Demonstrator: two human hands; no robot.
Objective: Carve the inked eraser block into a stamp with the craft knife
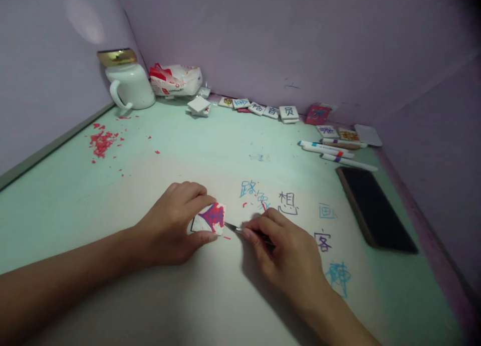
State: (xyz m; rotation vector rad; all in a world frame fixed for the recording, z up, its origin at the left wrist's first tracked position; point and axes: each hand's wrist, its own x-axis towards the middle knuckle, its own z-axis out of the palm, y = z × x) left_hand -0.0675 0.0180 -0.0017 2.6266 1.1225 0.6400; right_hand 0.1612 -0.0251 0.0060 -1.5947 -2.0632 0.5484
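Observation:
My left hand (173,224) pinches a small white square block (209,218) whose top is coloured red and purple, holding it down on the pale green table (188,145). My right hand (282,248) grips a thin carving knife (233,227) like a pen. Its metal tip touches the block's right edge. A few red shavings lie just below the block.
A black phone (375,208) lies to the right. Several marker pens (334,150) sit beyond it. A row of small blocks with characters (263,109) lines the back wall, beside a white mug (128,82) and a plastic bag (175,80). Red shavings (101,141) lie at far left. Characters are drawn on the table.

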